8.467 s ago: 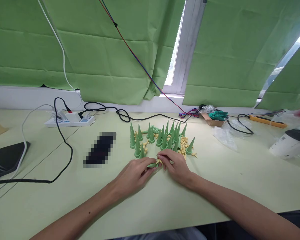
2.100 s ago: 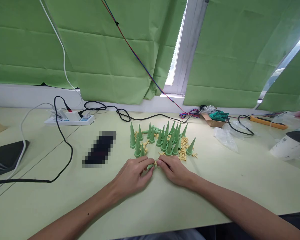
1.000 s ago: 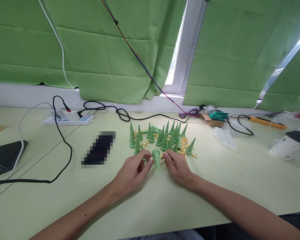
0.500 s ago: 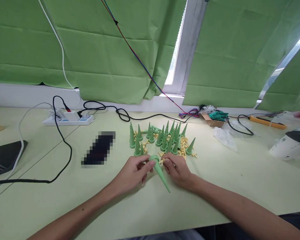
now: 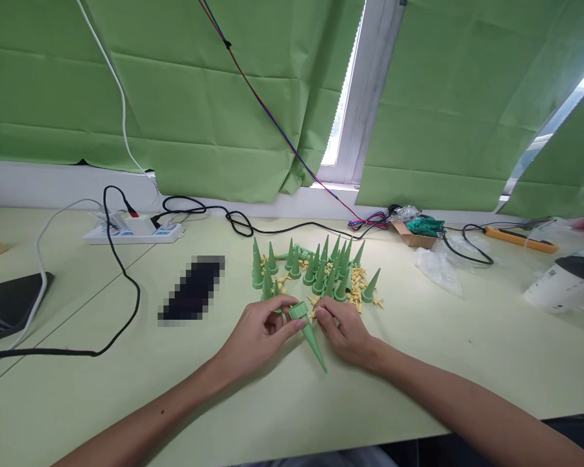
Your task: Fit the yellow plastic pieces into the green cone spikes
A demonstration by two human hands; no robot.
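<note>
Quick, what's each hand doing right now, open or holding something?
Left hand: closed, holding a green plastic spike near its wide end.
Right hand: closed, pinching a small yellow piece beside the spike.

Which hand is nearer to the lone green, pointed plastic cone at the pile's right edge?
The right hand: the cone sits beyond it, to its right. The left hand is farther left, gripping another green cone.
</note>
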